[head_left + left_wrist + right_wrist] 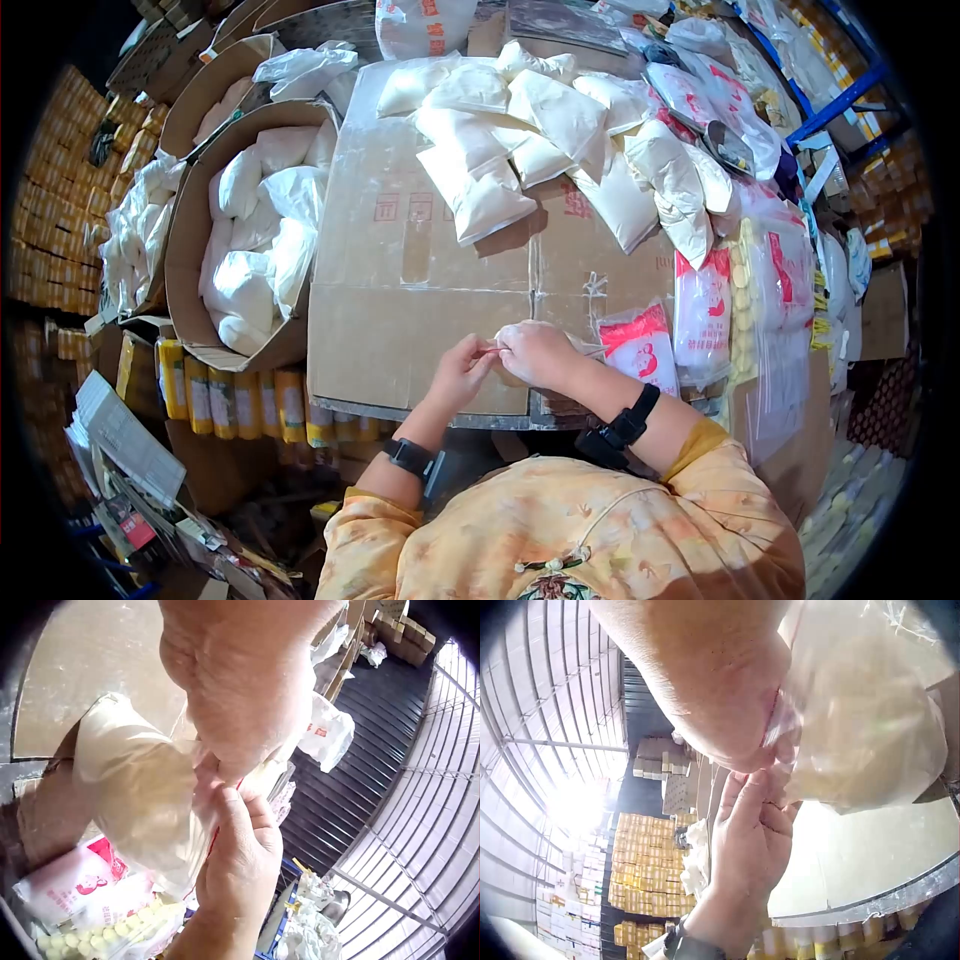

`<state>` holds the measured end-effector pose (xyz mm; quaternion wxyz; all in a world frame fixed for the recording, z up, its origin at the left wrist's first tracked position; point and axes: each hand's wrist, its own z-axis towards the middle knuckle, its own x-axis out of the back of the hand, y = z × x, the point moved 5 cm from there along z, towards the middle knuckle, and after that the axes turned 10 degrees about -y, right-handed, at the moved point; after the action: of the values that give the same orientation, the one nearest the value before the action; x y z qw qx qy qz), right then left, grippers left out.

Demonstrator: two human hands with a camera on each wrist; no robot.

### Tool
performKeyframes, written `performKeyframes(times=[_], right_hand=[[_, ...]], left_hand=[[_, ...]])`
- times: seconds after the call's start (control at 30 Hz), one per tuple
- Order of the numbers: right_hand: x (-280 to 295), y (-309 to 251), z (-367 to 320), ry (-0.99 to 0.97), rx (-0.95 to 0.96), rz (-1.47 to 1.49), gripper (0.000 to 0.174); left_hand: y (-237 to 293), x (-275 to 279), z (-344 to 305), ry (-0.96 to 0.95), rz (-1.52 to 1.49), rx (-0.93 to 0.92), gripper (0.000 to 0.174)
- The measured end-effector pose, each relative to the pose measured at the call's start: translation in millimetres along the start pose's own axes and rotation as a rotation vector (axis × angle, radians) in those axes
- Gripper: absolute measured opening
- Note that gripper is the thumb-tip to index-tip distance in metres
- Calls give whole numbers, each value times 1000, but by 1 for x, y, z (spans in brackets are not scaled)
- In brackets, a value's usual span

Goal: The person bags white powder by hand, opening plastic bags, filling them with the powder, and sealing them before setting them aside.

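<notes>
Both hands meet at the near edge of a cardboard-covered table [420, 300]. Between them is a clear plastic bag [142, 795] of pale powder with a red strip along its mouth. My left hand [482, 352] pinches the bag's top edge between thumb and fingers. My right hand [508, 350] pinches the same edge right beside it, and the fingertips of both touch. In the right wrist view the bag [862, 727] hangs under my right hand [769, 754], with the left hand [750, 825] reaching up to it. In the head view the bag is mostly hidden behind my right hand.
Filled white bags [530, 130] are piled at the far side of the table. A cardboard box [190, 250] on the left holds more of them. Red-printed packets [640, 345] and a clear bag of yellow pieces [745, 300] lie to the right. Yellow packages [230, 400] stand below the table.
</notes>
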<state>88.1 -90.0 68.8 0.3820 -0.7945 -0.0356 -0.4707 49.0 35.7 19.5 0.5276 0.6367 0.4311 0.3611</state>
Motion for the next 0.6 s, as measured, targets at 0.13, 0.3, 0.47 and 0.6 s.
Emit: performKeyframes(times=[0.13,0.3,0.47,0.6], right_hand=[[4,4,-8,-38,-25,-46,16],[19,53,-48,-61,-94,-116,16],[38,72,-88,45,-43,-79,13],[57,65,-96,227,-33,79,13]], left_hand=[[8,0,0,-28,-7,35,3],[-2,2,4,-54,-84,16,2],[0,2,7,-74,-19,23,1],[10,5,6,-73,-62,109,1]])
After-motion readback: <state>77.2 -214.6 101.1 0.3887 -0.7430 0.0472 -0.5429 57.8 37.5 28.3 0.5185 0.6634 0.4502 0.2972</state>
